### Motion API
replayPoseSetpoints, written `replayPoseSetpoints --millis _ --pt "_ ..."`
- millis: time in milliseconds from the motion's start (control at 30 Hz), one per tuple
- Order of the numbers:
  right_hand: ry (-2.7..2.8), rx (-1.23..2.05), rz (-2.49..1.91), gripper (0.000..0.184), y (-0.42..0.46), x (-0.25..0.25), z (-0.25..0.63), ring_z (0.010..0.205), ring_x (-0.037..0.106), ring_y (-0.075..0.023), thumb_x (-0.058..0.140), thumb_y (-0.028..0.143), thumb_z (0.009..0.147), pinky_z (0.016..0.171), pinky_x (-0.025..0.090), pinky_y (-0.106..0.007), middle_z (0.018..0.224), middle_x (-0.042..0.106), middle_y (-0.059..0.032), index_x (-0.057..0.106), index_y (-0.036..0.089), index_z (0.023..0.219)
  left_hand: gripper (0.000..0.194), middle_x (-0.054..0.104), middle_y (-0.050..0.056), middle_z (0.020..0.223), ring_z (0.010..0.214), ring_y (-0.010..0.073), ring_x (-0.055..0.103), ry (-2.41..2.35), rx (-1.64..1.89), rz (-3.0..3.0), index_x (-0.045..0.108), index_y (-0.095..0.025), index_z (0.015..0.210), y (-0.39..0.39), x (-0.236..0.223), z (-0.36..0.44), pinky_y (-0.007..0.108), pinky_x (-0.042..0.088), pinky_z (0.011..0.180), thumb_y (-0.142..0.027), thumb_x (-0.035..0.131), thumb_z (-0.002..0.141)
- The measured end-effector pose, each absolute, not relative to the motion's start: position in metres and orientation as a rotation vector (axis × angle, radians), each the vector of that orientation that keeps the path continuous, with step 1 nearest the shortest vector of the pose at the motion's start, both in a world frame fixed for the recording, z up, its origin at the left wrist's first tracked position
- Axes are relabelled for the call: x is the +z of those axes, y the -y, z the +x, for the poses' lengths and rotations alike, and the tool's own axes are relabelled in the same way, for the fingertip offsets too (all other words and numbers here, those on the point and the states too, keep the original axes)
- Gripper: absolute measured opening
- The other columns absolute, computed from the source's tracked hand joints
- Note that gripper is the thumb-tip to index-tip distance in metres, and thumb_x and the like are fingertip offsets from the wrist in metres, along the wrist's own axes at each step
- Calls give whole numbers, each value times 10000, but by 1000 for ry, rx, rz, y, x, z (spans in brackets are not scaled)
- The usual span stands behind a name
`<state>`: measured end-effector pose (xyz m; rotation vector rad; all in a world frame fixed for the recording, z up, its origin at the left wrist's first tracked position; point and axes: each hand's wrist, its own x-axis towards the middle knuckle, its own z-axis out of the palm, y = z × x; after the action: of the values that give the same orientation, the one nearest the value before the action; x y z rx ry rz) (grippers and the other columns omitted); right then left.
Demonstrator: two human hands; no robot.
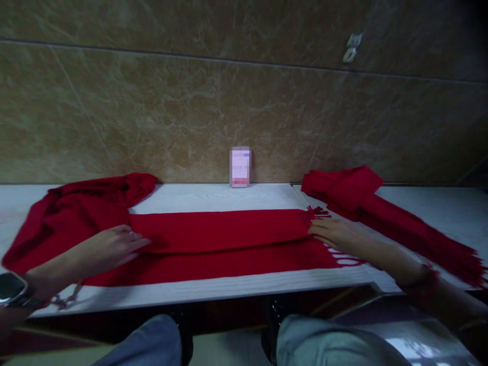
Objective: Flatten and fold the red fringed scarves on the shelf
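Observation:
A red fringed scarf [229,230] lies lengthwise along the pale table, its far half folded over so that a strip of the lower layer shows along the near side. At the left part of the fold, my left hand [124,243] is closed on the cloth, thumb and fingertips at the folded edge. My right hand [331,233] pinches the same layer at its right end, beside the tassels. Left of the flat stretch, the rest of the cloth is bunched in a loose heap [84,211]. The fingertips of both hands are partly hidden.
A phone [240,168] with a lit, blurred screen leans against the marbled wall [183,112]. Another red fringed scarf [381,213] lies crumpled and slanting at the right. The white table's [213,294] front edge runs just above my knees.

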<state>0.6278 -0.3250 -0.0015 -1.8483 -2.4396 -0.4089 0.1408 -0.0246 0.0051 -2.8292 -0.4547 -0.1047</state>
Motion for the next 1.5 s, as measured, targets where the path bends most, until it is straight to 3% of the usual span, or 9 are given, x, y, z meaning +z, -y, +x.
replayPoseSetpoints --millis 167,267,400,533,700,867,1067,1300,1500 --pt "2407 52 -1941 280 340 -8 619 771 604 -176 358 224 875 714 485 -311 823 639 -68 636 193 869 374 636 28 1096 813 218 606 401 262 -2816 593 -271 1122 44 1 138 381 430 793 -209 411 801" --pt "2344 217 -1930 300 336 -3 611 919 583 -206 408 356 862 823 462 -361 973 628 -96 648 192 936 422 613 31 1138 929 223 586 497 220 -2843 521 -287 1210 50 8 151 387 416 864 -278 480 790" --pt "2247 204 -1977 552 327 -13 594 1282 282 -274 414 510 834 1018 273 -480 1394 349 -102 415 222 1305 528 331 22 1408 1257 253 333 480 60 -2949 319 -325 1345 62 -7 180 415 311 998 -407 439 837" --pt "2266 147 -2056 513 315 -35 589 1327 161 -259 281 480 895 1047 169 -524 1440 269 -52 288 277 1366 521 159 24 1467 1328 277 148 553 87 -3035 226 -310 1380 55 -30 201 495 221 1029 -381 342 876" --pt "2303 -80 -1977 471 276 -45 619 1312 217 -243 290 404 916 1035 231 -507 1415 317 -79 299 251 1361 512 145 45 1469 1336 263 110 575 117 -3067 235 -257 1383 11 -30 230 495 165 1045 -356 315 887" --pt "2255 -300 -1950 442 234 -43 648 1255 346 -240 324 342 912 992 347 -454 1337 430 -132 409 152 1302 499 179 71 1458 1328 269 149 618 83 -3031 266 -221 1373 -19 -21 256 498 196 1032 -331 305 888" --pt "2303 -341 -1894 383 249 -34 667 1074 541 -216 395 305 882 918 438 -378 1176 583 -128 523 131 1197 489 250 10 1444 1295 172 269 485 15 -3036 303 -249 1360 -9 -8 247 348 233 1058 -213 287 872" --pt "2484 -500 -1888 393 257 -32 669 983 596 -199 409 4 760 855 476 -355 1088 636 -111 593 133 1082 466 331 21 1407 1246 147 361 581 75 -3098 371 -222 1330 8 -4 248 311 273 1046 -237 254 879" --pt "2219 -563 -2019 266 243 -22 668 863 641 -204 433 85 804 789 506 -335 961 682 -113 640 126 965 471 386 34 1374 1240 150 370 605 -29 -3171 408 -167 1302 1 8 254 321 272 1051 -265 249 870"
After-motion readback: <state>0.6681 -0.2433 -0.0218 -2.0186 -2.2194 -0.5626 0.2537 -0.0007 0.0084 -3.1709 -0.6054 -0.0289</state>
